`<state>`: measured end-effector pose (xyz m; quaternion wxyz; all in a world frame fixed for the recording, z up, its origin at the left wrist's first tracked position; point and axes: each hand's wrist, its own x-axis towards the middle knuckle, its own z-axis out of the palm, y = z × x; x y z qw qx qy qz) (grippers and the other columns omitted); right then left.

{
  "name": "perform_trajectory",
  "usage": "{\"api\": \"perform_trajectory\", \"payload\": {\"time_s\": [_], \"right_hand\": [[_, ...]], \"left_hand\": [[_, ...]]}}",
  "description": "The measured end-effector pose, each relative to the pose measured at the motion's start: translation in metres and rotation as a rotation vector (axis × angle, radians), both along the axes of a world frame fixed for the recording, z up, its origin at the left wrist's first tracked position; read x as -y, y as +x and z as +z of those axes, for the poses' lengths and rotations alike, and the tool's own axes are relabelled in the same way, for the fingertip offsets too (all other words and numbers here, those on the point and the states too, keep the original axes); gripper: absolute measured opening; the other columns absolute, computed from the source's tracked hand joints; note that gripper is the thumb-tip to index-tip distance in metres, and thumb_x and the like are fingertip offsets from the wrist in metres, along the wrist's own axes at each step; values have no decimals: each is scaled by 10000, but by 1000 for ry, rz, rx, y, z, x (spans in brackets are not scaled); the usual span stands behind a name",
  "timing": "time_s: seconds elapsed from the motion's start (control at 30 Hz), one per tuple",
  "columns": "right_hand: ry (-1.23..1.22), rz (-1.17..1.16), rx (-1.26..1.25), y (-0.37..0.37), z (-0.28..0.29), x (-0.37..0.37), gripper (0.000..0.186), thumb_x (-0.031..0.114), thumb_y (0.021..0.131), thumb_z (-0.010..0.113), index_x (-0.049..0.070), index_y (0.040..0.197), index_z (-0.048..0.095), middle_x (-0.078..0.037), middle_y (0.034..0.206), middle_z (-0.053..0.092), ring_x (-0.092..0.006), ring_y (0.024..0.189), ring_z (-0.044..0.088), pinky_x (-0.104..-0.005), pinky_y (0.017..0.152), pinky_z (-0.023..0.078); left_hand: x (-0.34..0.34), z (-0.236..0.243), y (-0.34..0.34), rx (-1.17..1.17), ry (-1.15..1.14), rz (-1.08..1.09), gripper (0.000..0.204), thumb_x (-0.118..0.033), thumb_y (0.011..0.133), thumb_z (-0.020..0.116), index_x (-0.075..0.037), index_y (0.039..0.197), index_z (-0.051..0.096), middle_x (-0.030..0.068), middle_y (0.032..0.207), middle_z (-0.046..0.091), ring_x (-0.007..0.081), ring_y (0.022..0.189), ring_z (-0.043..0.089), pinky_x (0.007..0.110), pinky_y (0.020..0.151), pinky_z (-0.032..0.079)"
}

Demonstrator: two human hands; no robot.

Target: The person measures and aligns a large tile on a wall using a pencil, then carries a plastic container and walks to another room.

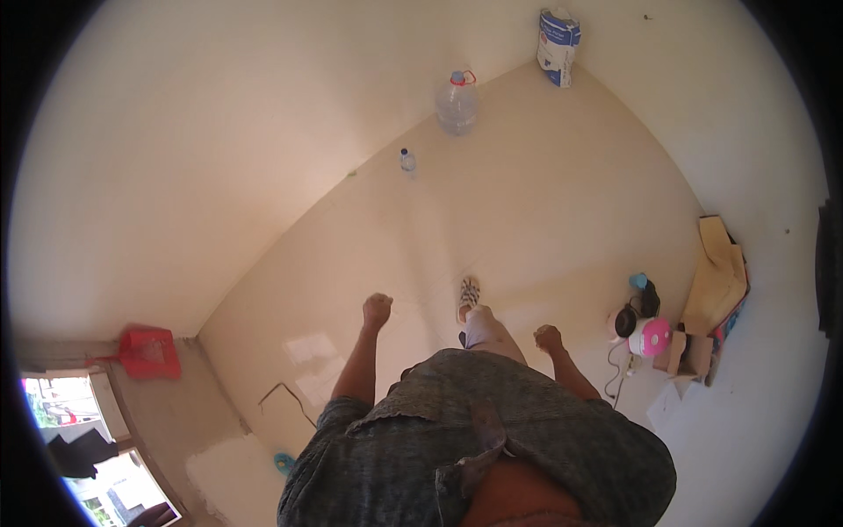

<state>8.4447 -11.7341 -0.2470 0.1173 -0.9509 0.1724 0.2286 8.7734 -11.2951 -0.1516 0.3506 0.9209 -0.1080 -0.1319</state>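
My left hand (378,312) hangs out ahead of my body, its fingers curled into a loose fist with nothing showing in it. On the other side my right hand (548,339) is also closed, and I see no object in it. Neither hand touches anything around it. Between them a foot in a patterned shoe (469,294) is set forward on the pale floor (544,193). Ahead, a small water bottle (407,163) and a large clear jug (457,110) with a red handle stand near the wall.
A blue and white sack (558,48) leans in the far corner. At right are cardboard (716,272), a pink and white round item (650,337) and a cord (615,373). A red bag (149,353), a bent dark strip (290,395) and a window (127,487) are at left.
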Motion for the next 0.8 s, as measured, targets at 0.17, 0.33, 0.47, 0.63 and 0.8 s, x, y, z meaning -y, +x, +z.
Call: {"api": "perform_trajectory", "payload": {"time_s": [0.17, 0.33, 0.47, 0.63, 0.8], "right_hand": [[127, -105, 48, 190, 51, 60, 246, 255, 824, 590, 41, 920, 664, -157, 939, 662, -321, 926, 624, -411, 816, 494], [332, -496, 116, 370, 117, 114, 245, 217, 867, 566, 29, 1008, 635, -157, 1001, 655, -327, 974, 612, -434, 843, 479], [368, -508, 69, 462, 109, 121, 324, 241, 853, 602, 10, 1081, 609, -166, 1086, 637, -314, 1060, 584, -404, 908, 457], [370, -564, 43, 526, 115, 148, 350, 246, 835, 613, 17, 1100, 615, -185, 1128, 623, -318, 1105, 566, -387, 947, 441], [364, -676, -10, 569, 113, 182, 390, 276, 793, 655, 22, 1087, 621, -201, 1110, 625, -338, 1075, 583, -401, 926, 458]], "left_hand": [[51, -15, 74, -136, 106, -19, 257, -255, 766, 638, 0, 777, 675, 206, 839, 660, 354, 842, 636, 432, 762, 497], [98, -16, 151, -141, 36, 83, 257, -257, 760, 628, -4, 762, 675, 200, 864, 660, 347, 839, 635, 437, 764, 498], [120, -41, 240, -119, 286, -289, 256, -258, 769, 620, -10, 779, 681, 190, 888, 664, 339, 839, 639, 434, 767, 503], [172, -36, 346, -201, 93, -121, 263, -254, 775, 636, 2, 810, 682, 193, 875, 666, 354, 843, 636, 426, 782, 499], [233, -8, 466, -273, 76, 9, 275, -249, 776, 653, 4, 883, 676, 196, 891, 667, 333, 845, 642, 412, 778, 499]]}}
